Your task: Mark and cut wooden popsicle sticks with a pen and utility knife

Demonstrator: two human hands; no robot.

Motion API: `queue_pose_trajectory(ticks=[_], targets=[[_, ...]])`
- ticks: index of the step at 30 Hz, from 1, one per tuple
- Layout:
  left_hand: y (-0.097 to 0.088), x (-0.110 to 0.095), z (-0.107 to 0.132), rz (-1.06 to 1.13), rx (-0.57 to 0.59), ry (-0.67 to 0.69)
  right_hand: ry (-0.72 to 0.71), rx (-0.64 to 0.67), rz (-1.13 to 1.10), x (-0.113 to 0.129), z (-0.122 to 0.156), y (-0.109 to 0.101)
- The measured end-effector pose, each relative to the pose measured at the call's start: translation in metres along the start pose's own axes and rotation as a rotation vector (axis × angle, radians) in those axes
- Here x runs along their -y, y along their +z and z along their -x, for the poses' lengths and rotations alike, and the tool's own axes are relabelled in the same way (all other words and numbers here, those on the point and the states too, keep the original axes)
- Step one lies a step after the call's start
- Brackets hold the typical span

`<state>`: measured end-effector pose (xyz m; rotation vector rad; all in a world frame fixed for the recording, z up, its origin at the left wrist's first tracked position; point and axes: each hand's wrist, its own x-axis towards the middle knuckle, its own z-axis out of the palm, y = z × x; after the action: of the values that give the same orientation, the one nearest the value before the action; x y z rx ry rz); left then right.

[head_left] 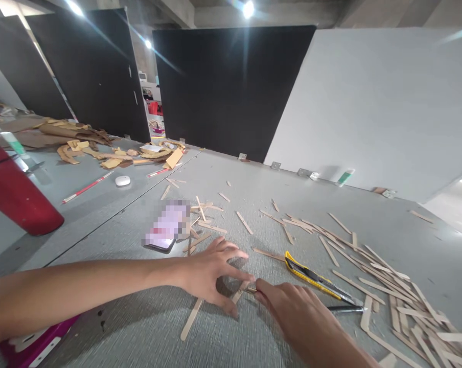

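My left hand (208, 271) is spread over the table with its fingers apart. Between its thumb and index finger lies a short wooden craft stick (240, 292), and I cannot tell if they touch it. Another craft stick (191, 319) sticks out from below the palm. My right hand (292, 309) is closed beside the left fingertips, with the end of a thin craft stick (251, 290) showing at its fingers; the rest is hidden. A yellow box cutter (311, 276) lies just beyond the right hand, near a dark pen-like thing (346, 308).
Loose craft sticks (399, 291) are heaped at the right. A phone (165, 225), a white earbud case (122, 181), a red bottle (20, 191) and a purple-edged object (43, 342) are on the left. Torn cardboard (77, 134) lies behind. Upright panels (234, 92) border the grey table (223, 174).
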<state>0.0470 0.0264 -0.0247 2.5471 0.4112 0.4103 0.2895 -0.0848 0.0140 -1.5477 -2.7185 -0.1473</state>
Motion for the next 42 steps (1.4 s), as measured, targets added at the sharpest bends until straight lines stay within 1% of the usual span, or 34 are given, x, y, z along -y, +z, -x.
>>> queue_pose_trajectory(ticks=[4, 7, 12, 15, 21, 26, 29, 32, 35, 38, 42], targets=[[-0.002, 0.0, 0.0, -0.002, 0.035, 0.0, 0.006, -0.051, 0.013, 0.001, -0.004, 0.009], [-0.002, 0.0, -0.001, -0.013, 0.043, 0.006, 0.015, -0.074, 0.006, 0.006, -0.006, 0.01], [-0.001, 0.0, -0.001, -0.036, 0.027, 0.013, 0.029, -0.026, 0.038, 0.012, -0.008, 0.007], [0.0, -0.001, -0.001, -0.037, 0.015, 0.019, 0.008, -0.018, 0.084, 0.012, -0.004, 0.007], [-0.001, -0.001, -0.001, -0.048, 0.029, -0.003, -0.053, 0.011, -0.012, 0.008, 0.001, 0.008], [0.0, -0.001, -0.001, -0.054, -0.005, 0.026, 0.009, 0.039, -0.079, 0.009, -0.001, 0.008], [-0.001, -0.002, -0.002, -0.059, -0.006, 0.032, 0.024, 0.053, -0.089, 0.01, -0.001, 0.007], [-0.001, -0.002, -0.002, -0.056, 0.001, 0.026, 0.026, 0.07, -0.077, 0.008, -0.002, 0.008], [-0.001, -0.002, -0.001, -0.041, 0.007, 0.02, 0.007, 0.057, -0.064, 0.006, -0.002, 0.009], [0.001, -0.001, -0.001, -0.04, 0.002, 0.016, -0.007, 0.066, -0.099, 0.005, -0.003, 0.006], [0.002, -0.002, -0.002, -0.061, -0.009, 0.019, 0.069, 0.08, -0.138, 0.008, -0.006, 0.003]])
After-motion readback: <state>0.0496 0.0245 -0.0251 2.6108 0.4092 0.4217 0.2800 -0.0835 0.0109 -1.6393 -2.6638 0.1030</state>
